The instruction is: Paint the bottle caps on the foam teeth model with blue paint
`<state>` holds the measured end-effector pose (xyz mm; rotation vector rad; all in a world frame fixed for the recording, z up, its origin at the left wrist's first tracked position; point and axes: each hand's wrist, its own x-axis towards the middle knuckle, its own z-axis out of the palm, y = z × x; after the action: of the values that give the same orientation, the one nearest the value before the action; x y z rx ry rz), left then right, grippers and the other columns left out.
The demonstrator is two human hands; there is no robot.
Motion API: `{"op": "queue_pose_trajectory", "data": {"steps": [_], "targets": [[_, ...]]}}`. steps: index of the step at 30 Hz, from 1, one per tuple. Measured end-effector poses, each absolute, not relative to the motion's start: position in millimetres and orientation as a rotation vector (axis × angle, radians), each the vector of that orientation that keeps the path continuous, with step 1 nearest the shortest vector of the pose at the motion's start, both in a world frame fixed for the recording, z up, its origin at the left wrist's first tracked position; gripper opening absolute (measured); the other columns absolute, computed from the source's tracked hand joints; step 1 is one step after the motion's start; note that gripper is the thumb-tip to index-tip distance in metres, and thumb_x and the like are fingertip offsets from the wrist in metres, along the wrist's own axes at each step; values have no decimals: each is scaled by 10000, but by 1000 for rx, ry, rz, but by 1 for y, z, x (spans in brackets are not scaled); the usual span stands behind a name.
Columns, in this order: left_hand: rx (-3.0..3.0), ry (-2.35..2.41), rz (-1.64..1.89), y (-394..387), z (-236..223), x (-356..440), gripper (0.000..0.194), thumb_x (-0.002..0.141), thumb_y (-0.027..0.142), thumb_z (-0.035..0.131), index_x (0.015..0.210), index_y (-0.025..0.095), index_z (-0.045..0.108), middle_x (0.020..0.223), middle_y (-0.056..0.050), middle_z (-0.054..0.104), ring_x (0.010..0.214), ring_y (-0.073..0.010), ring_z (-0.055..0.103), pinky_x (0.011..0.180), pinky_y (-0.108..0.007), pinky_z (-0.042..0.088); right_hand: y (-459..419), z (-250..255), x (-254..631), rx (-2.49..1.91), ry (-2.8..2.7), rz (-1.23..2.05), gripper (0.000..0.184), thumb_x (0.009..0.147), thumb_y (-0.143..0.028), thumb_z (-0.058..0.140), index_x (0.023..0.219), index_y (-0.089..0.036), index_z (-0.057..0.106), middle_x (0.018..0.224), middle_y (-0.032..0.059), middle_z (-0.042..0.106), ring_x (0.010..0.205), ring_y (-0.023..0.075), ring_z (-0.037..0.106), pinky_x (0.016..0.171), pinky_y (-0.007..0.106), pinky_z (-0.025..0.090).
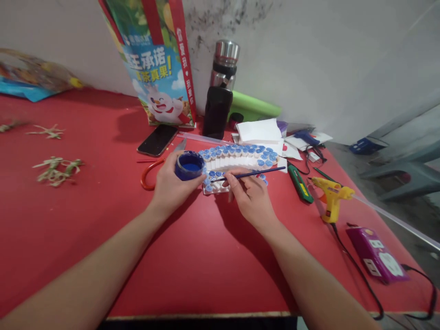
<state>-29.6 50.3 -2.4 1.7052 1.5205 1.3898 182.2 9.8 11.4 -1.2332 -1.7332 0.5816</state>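
My left hand (171, 181) is wrapped round a small open jar of dark blue paint (189, 166), tilted a little towards me. In my right hand (248, 191) a thin paintbrush (264, 172) is pinched, its tip pointing left over the near row of a white model (230, 162). That model lies on the table and carries rows of small round pieces with blue-painted tops along its edges. Part of its near side is covered by my right hand. Beside my left hand lie scissors (147, 179) with orange-red handles, partly hidden by that hand.
On the red table (206, 266) behind are a phone (158, 140), a printed bag (161, 68), a steel flask (227, 55) and white papers (259, 133). To the right lie a green cutter (299, 183), a yellow glue gun (332, 195) and a corded purple box (376, 252).
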Motion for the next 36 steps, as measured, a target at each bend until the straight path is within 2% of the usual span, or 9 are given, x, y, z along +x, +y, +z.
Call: {"op": "queue_pose_trajectory", "data": {"steps": [4, 9, 14, 16, 19, 23, 29, 36], "targets": [[1707, 1513, 1388, 51, -4, -30, 544, 680, 393, 898, 1136, 215, 661, 1204, -93, 770, 1129, -307, 733, 1046, -466, 584, 10, 11, 182, -1234, -1678, 610, 276, 1099, -432, 566, 989, -224, 710, 753, 17, 722, 686, 192, 701, 732, 365, 563], [1704, 1508, 1398, 50, -4, -30, 524, 682, 376, 901, 1123, 228, 660, 1200, -85, 771, 1127, -301, 733, 1048, -463, 583, 10, 12, 182, -1235, -1745, 568, 261, 1098, -415, 567, 994, -233, 722, 733, 12, 713, 714, 203, 709, 793, 384, 579], [1710, 1499, 1387, 50, -3, -30, 519, 689, 377, 890, 1130, 224, 663, 1159, -75, 774, 1093, -295, 737, 1023, -453, 590, 10, 11, 182, -1238, -1672, 618, 287, 1098, -449, 567, 1004, -222, 715, 815, 30, 755, 732, 194, 727, 749, 366, 578], [1705, 1502, 1390, 50, -4, -30, 526, 685, 376, 891, 1134, 220, 666, 1170, -79, 773, 1098, -296, 736, 1023, -451, 590, 11, 11, 181, -1234, -1681, 613, 271, 1100, -434, 565, 1039, -221, 721, 815, 28, 755, 732, 196, 725, 764, 373, 578], [1700, 1510, 1400, 50, -4, -30, 535, 682, 375, 898, 1136, 221, 662, 1204, -81, 769, 1130, -301, 732, 1049, -453, 583, 12, 11, 181, -1259, -1715, 581, 282, 1100, -426, 567, 986, -222, 725, 774, 28, 736, 740, 206, 722, 803, 388, 573], [1705, 1521, 1384, 49, -3, -30, 524, 691, 369, 892, 1136, 227, 656, 1185, -72, 770, 1118, -297, 733, 1052, -447, 582, 12, 11, 181, -1257, -1669, 609, 292, 1096, -456, 576, 991, -224, 718, 819, 38, 761, 754, 204, 729, 792, 378, 583], [1709, 1507, 1393, 48, -2, -29, 514, 696, 359, 893, 1133, 226, 659, 1173, -69, 771, 1102, -290, 735, 1036, -442, 587, 14, 9, 178, -1256, -1710, 580, 296, 1100, -453, 567, 978, -230, 720, 746, 20, 725, 695, 197, 703, 794, 385, 590], [1705, 1505, 1412, 49, -2, -30, 524, 693, 345, 889, 1148, 213, 665, 1176, -81, 765, 1102, -297, 735, 1038, -453, 578, 15, 10, 179, -1251, -1695, 594, 284, 1092, -440, 576, 975, -214, 703, 814, 34, 754, 625, 162, 661, 731, 360, 571]]}}
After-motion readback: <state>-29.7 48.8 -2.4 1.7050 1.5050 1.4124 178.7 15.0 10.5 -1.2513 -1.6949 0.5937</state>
